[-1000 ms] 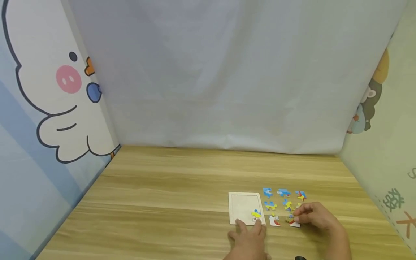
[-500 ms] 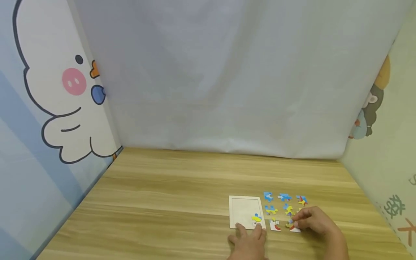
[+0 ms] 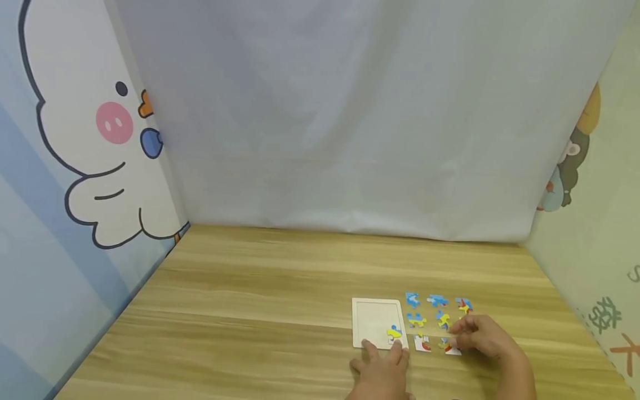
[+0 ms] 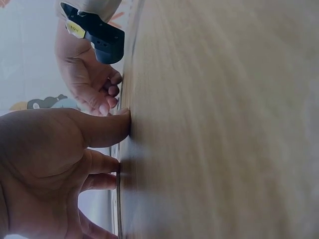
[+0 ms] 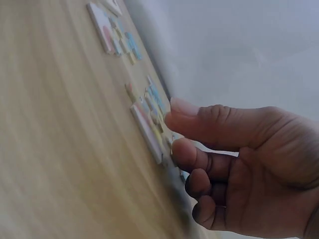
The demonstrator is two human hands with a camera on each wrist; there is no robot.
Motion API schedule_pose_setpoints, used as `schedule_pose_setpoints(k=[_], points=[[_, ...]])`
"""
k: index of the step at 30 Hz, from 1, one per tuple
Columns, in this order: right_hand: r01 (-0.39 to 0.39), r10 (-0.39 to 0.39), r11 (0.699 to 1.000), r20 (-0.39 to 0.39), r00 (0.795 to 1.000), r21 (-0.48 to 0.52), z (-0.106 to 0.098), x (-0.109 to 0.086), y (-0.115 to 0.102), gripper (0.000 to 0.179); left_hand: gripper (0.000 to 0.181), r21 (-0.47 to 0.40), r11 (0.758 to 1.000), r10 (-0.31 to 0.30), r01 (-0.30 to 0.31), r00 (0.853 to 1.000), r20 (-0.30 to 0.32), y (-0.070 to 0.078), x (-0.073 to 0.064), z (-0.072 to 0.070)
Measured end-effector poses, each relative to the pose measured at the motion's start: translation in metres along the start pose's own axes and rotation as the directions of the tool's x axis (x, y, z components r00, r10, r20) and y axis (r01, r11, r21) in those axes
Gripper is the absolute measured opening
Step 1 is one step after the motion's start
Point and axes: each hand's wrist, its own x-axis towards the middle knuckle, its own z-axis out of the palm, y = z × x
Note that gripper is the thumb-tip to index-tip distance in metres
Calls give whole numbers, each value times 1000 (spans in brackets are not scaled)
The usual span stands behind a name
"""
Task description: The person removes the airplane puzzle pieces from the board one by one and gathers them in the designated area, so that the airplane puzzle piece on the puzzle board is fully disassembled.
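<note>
A shallow, pale wooden puzzle tray [image 3: 367, 319] lies on the table with one yellow, blue and white jigsaw piece [image 3: 394, 333] in its near right corner. My left hand [image 3: 382, 369] has its fingers spread, the tips resting on the tray's near edge. Right of the tray, my right hand [image 3: 485, 339] is bent over a white and red jigsaw piece [image 3: 452, 350]. Its thumb [image 5: 184, 119] and curled index finger come close together right by that piece; I cannot tell whether they pinch it. The hand hides part of another piece behind it.
Several loose blue, yellow and white puzzle pieces [image 3: 437, 300] lie in rows right of the tray, including a white and red one [image 3: 422, 343] beside it. A grey curtain [image 3: 325, 139] backs the wooden table [image 3: 225, 311], with printed cartoon walls at both sides.
The view shifts slightly. My left hand stays at the tray's edge, and my right hand stays by the white and red piece with only slight finger movement.
</note>
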Motion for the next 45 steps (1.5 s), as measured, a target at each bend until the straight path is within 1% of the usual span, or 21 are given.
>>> schedule_pose_setpoints(k=[2, 5, 13, 20, 24, 29, 32, 38, 42, 45], points=[[-23, 23, 999, -13, 1000, -25, -1, 0, -5, 25, 72, -15, 1000, 5, -6, 1000, -10, 0, 0, -1], [-40, 39, 999, -19, 999, -25, -2, 2, -12, 26, 74, -33, 999, 6, -7, 1000, -23, 1, 0, -3], [17, -17, 1000, 9, 1000, 16, 5, 9, -19, 27, 75, -24, 1000, -16, 16, 1000, -22, 3, 1, -1], [77, -77, 997, 11, 997, -8, 17, 19, -34, 30, 77, -10, 1000, -21, 21, 1000, 0, 3, 3, 2], [119, -119, 993, 3, 993, 0, 24, 24, -39, 30, 78, -14, 1000, -17, 17, 1000, -2, 3, 3, 2], [164, -164, 986, 9, 986, 16, 33, 29, -42, 30, 77, -60, 998, 27, -28, 1000, -11, -1, 0, 0], [183, -183, 983, 7, 983, 3, 39, 33, -43, 29, 76, -101, 993, 60, -61, 998, -16, -5, -1, -2], [205, -205, 978, 17, 979, -32, 48, 39, -45, 24, 73, -179, 980, 84, -90, 996, -39, -13, -3, -6], [209, -209, 978, 17, 978, -25, 54, 39, -45, 23, 69, -163, 981, 101, -109, 993, -57, -16, -4, -6], [211, -211, 977, 35, 977, -8, 58, 37, -44, 23, 66, -148, 981, 114, -128, 989, -96, -20, -3, -6]])
